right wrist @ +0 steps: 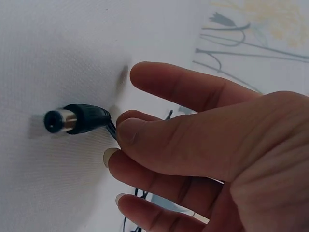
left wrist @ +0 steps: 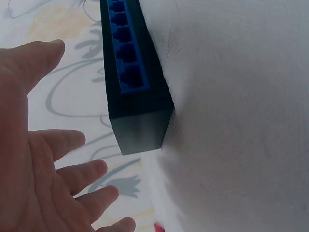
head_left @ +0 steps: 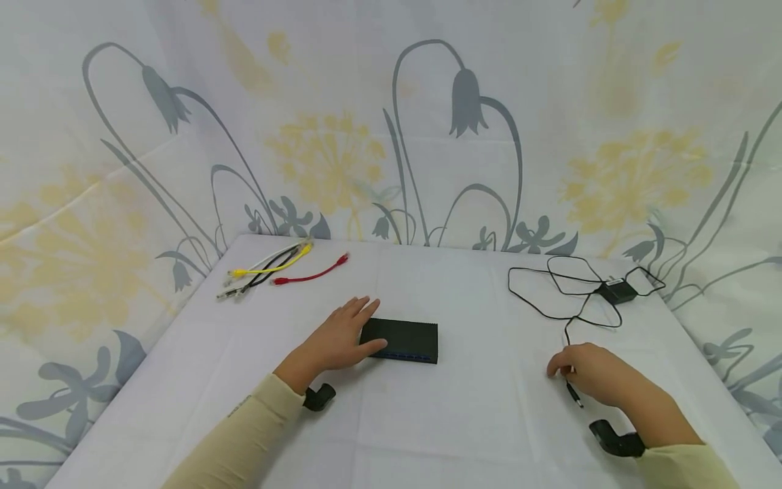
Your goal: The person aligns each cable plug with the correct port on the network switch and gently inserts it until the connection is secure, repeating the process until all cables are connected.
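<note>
A black network switch (head_left: 408,339) lies on the white cloth, a row of blue ports (left wrist: 126,53) along one side. My left hand (head_left: 339,334) is at its left end with fingers spread; the left wrist view shows a gap between palm and switch. My right hand (head_left: 595,372), on the right side of the table, pinches the thin black cable of a power adapter between thumb and fingers. Just beyond the fingertips sticks out the barrel plug (right wrist: 79,119), its metal tip bare. From there the cable loops back to the power adapter (head_left: 617,291).
Several short network cables lie at the back left: a red cable (head_left: 311,275), a yellow cable (head_left: 269,270), plus black and white ones. Loose loops of the adapter cord (head_left: 544,314) spread over the back right. A patterned curtain (head_left: 427,170) rises behind the table.
</note>
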The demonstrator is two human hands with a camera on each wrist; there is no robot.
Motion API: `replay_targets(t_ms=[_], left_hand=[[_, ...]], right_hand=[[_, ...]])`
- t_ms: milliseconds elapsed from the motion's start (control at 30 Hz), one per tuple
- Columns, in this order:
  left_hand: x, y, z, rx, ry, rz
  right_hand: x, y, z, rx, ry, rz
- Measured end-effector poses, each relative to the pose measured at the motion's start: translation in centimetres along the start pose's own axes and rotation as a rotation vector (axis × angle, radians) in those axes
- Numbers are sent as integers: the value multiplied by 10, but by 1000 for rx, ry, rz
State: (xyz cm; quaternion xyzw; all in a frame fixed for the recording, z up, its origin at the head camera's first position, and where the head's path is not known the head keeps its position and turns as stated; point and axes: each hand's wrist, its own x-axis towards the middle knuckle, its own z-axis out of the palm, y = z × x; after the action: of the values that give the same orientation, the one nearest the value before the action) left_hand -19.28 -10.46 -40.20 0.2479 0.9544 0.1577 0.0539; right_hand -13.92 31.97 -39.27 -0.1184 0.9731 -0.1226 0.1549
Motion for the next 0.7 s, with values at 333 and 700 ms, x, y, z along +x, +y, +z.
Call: replay_targets(t_ms=[333,700], left_hand=[[5,2,11,-26,-40,-8],[10,2,19,-20,-54,17]], right_hand=[[-3,3,2,-79,39,-28],[-2,8,6,-32,-1,-6]])
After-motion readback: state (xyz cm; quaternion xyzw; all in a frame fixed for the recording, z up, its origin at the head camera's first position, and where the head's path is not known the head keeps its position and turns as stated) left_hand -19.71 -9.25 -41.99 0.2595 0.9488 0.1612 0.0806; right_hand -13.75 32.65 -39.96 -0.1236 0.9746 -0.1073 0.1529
